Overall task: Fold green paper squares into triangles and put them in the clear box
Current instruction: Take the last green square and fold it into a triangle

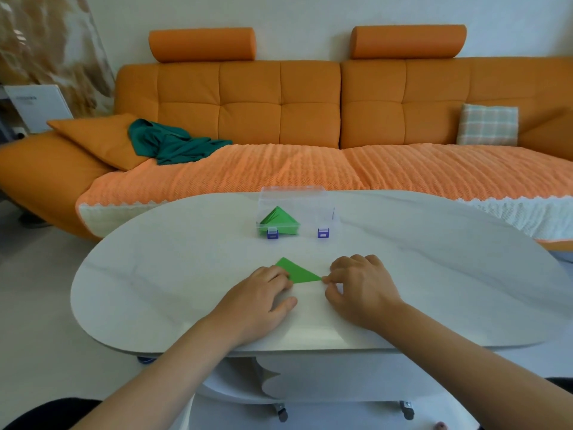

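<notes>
A green paper triangle (298,271) lies flat on the white oval table (186,274), between my two hands. My left hand (263,294) rests on its left part, fingers laid over the paper. My right hand (356,283) pinches the triangle's right tip between thumb and forefinger. Behind them stands the clear box (313,209) with two purple latches, its lid raised. Folded green triangles (279,220) lean inside its left half.
An orange sofa (248,103) runs along the far side of the table, with a dark green cloth (173,144) and a checked cushion (488,124) on it. The table's rim curves close to my forearms.
</notes>
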### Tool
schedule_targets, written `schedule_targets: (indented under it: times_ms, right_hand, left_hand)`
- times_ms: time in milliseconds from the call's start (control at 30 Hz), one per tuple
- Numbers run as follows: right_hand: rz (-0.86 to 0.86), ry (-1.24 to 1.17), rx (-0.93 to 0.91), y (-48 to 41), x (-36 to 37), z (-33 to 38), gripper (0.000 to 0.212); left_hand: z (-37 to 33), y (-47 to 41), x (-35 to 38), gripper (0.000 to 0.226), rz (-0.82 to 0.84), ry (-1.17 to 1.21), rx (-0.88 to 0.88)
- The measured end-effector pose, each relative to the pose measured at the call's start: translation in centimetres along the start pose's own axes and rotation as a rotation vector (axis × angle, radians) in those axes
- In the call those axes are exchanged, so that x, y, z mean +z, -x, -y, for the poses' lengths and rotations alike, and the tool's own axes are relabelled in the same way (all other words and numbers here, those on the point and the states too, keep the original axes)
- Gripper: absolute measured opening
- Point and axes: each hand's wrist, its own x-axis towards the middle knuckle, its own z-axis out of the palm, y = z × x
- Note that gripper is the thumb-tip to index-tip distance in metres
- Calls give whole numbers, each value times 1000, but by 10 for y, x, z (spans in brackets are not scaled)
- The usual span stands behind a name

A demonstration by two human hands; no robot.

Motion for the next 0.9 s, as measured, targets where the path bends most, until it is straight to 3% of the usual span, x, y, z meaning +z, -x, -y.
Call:
schedule_targets:
  times_ms: [100,267,467,700,800,900]
  right_hand:
    - [-5,63,-30,-3,3,2,40]
    - [-60,10,-46,-14,1,4,37]
    - [19,-172,-255,-32,11,15,28]
    - [-105,-38,-481,-53,17,7,21]
    - [-170,-54,-485,-59,15,7,16]
    - [-186,-134,-433,-63,10,8,9]
  left_hand:
    - [5,-5,2,54,-44,64,9]
    - [16,-15,1,21,-74,135,1]
    - [30,-29,-5,24,-64,162,47]
    - [39,-36,-4,17,-117,116,145]
    - [41,-35,-4,31,-148,151,104]
    - [42,-32,-1,21,-224,110,104]
